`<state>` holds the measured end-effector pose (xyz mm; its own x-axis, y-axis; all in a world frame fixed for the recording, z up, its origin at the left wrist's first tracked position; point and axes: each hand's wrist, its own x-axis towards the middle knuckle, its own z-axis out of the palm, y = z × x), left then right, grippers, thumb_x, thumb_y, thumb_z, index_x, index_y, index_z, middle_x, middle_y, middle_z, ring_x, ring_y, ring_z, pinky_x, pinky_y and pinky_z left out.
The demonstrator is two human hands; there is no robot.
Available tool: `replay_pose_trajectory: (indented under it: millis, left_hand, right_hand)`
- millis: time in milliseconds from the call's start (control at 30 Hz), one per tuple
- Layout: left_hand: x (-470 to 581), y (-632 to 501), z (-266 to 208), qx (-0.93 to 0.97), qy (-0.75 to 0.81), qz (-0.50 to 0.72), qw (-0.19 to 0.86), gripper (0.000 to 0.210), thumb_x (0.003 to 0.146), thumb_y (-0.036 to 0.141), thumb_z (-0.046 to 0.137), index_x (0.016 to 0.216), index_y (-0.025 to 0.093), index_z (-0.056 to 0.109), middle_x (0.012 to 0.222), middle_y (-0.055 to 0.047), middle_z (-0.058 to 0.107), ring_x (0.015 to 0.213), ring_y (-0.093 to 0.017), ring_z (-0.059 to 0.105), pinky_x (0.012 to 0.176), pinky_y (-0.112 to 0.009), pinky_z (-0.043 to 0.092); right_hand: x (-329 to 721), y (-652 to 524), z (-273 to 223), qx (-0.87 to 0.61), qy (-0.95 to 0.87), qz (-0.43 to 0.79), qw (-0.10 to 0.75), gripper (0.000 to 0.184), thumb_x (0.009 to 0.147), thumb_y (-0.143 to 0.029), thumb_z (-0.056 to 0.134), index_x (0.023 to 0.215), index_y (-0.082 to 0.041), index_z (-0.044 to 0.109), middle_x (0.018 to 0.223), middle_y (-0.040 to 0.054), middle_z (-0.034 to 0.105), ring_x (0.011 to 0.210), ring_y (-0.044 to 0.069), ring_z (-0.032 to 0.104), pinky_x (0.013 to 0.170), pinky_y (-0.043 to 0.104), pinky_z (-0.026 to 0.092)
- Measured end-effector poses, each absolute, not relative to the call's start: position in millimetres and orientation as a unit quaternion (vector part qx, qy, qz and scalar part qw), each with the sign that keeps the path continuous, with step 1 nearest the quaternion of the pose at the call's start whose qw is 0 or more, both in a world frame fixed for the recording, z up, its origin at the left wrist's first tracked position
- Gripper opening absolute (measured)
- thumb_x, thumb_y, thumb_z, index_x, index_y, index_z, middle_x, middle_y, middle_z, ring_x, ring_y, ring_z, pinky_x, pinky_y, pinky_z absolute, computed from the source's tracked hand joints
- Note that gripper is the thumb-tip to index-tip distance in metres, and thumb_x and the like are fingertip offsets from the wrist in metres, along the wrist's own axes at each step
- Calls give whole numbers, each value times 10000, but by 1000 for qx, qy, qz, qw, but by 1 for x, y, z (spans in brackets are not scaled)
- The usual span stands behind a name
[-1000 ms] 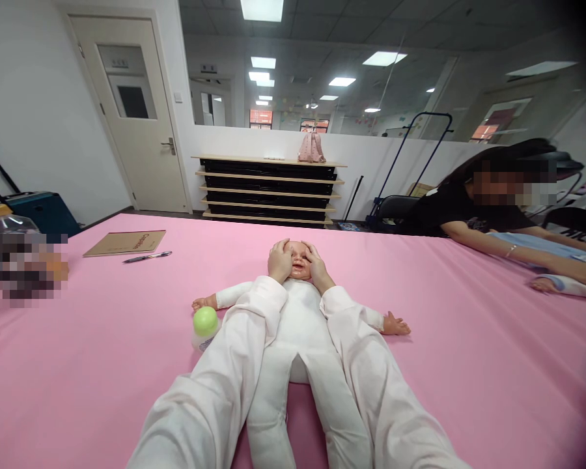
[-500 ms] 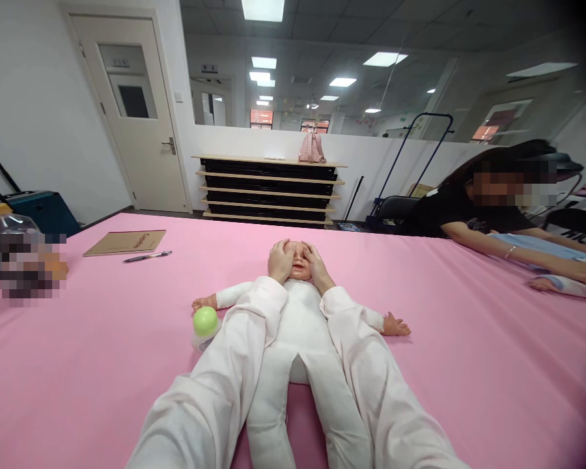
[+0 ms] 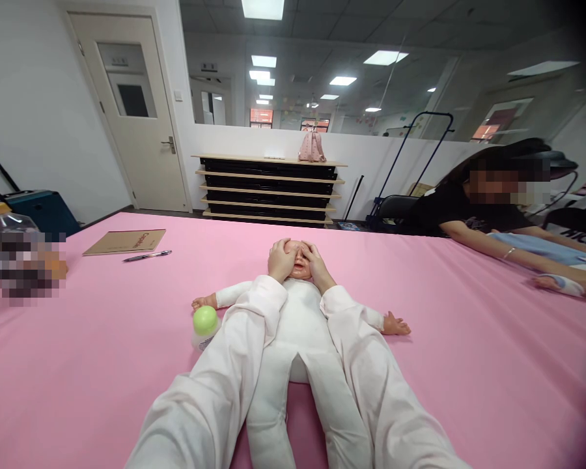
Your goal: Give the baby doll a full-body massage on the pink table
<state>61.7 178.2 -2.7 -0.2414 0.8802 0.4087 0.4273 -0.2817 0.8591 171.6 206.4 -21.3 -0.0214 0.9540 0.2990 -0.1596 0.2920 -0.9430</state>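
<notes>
On its back on the pink-covered table lies a baby doll [image 3: 303, 319] with a white cloth body, its legs toward me and its arms spread out. My left hand [image 3: 280, 260] cups the left side of the doll's head, fingers curved over the brow and eye. From the other side my right hand [image 3: 318, 266] cups the head in the same way. Nose and mouth show between my hands; the eyes are covered. Beside the doll's arm at left stands a small bottle [image 3: 206, 322] with a green cap, partly hidden by my left sleeve.
A brown notebook [image 3: 125, 241] and a pen [image 3: 147, 256] lie on the pink cover [image 3: 102, 352] at the far left. A plastic container [image 3: 12, 225] sits at the left edge. At right a person [image 3: 461, 207] leans over the table, hands by another doll's arm [image 3: 557, 284].
My hands stay on the doll's head with hardly any visible shift. The person at right has moved their head and hand slightly.
</notes>
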Motion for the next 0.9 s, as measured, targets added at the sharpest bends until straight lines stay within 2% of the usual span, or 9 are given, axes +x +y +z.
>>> replay_pose_trajectory:
  millis: [300, 433, 600, 900]
  left_hand:
    - [61, 186, -7, 552, 558, 570, 244, 339, 834, 184, 310, 1067, 194, 556, 1151, -47, 547, 1098, -152, 469, 965, -293, 349]
    - [60, 184, -6, 560, 557, 568, 232, 305, 833, 272, 379, 1066, 188, 557, 1146, -57, 552, 1094, -167, 472, 966, -297, 344]
    - [61, 180, -4, 573, 556, 562, 216, 350, 787, 351, 488, 1079, 168, 546, 1144, -83, 549, 1079, -185, 480, 947, -298, 350]
    - [61, 179, -5, 571, 561, 561, 213, 364, 748, 302, 538, 1087, 173, 538, 1156, -84, 541, 1069, -188, 486, 937, -300, 359]
  right_hand:
    - [171, 209, -23, -371, -536, 440, 617, 361, 664, -493, 489, 901, -230, 555, 1073, 19, 549, 1077, 195, 454, 999, 360, 313]
    - [170, 208, -23, -364, -547, 435, 615, 418, 675, -545, 490, 937, -225, 554, 1059, 27, 556, 1056, 192, 475, 979, 356, 334]
    - [171, 207, -22, -365, -551, 455, 597, 462, 615, -520, 599, 966, -225, 542, 1083, 38, 544, 1066, 202, 477, 972, 357, 340]
    - [170, 204, -20, -377, -549, 454, 592, 497, 574, -459, 650, 990, -214, 533, 1096, 44, 541, 1074, 210, 471, 957, 368, 359]
